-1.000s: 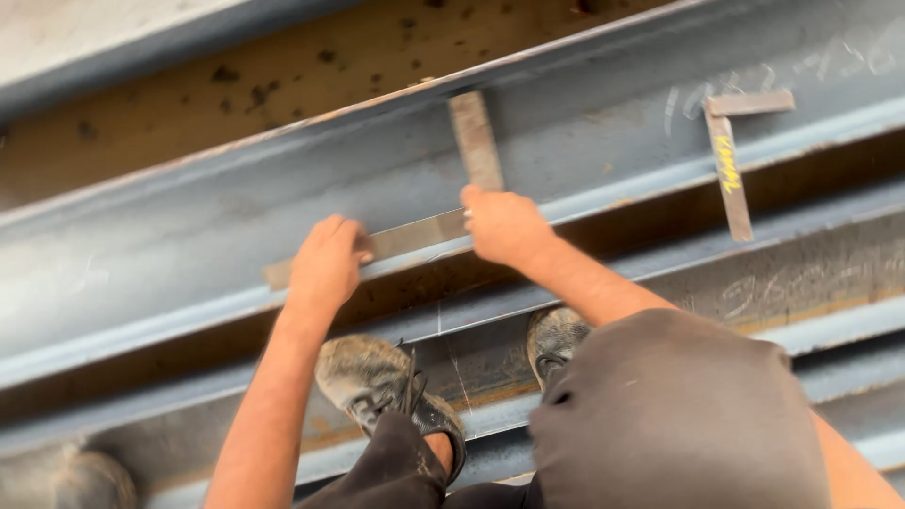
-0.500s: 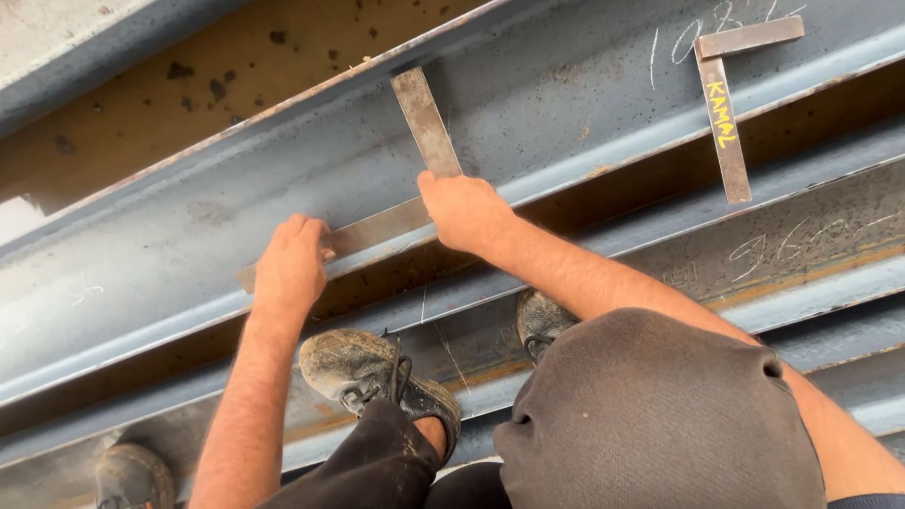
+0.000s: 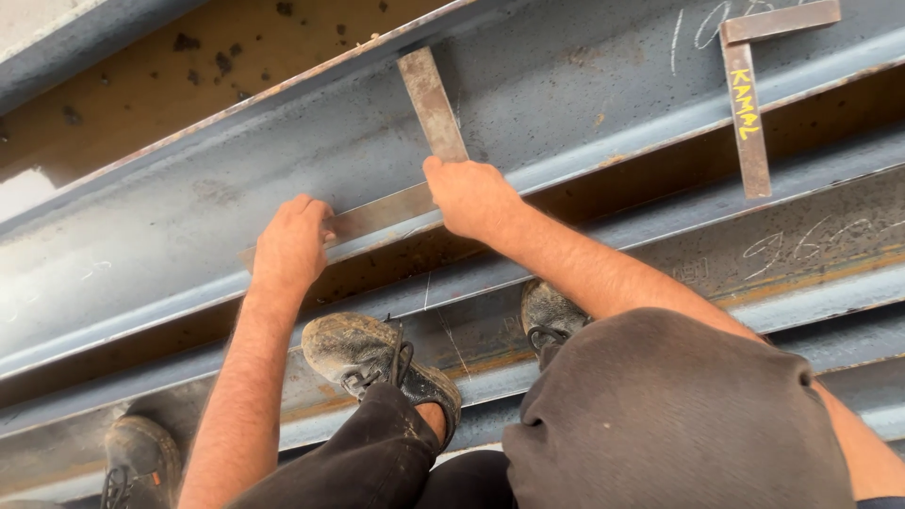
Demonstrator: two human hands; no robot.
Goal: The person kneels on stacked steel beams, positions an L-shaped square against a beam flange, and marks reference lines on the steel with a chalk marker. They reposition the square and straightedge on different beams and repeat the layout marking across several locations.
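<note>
— What are the hands on right now?

— Both rest on a steel square (image 3: 415, 160) lying on the blue-grey steel beam (image 3: 584, 104). The left hand (image 3: 290, 243) presses down on the long arm that runs along the beam's near edge, fingers curled over it. The right hand (image 3: 469, 196) sits flat over the corner where the two arms meet. Neither grip is closed around the tool; both hands lie palm-down, pinning it to the beam.

— Where does the square lie exactly?

— Its short arm points up across the beam's web towards the far flange, and its long arm follows the near flange between the two hands.

— Anything changed from half a second back?

— Very little. The hands keep the same hold on the square, and the square sits at the same spot on the beam. The view has drifted slightly, so the second square (image 3: 747, 104) with yellow lettering stands a touch higher towards the top right corner.

— And below the hands?

— Two worn shoes (image 3: 377, 358) stand on the lower beam (image 3: 811, 254), with dark trousers and a dark-grey knee (image 3: 679, 415) in front — another shoe (image 3: 139, 462) shows at the bottom left.
</note>
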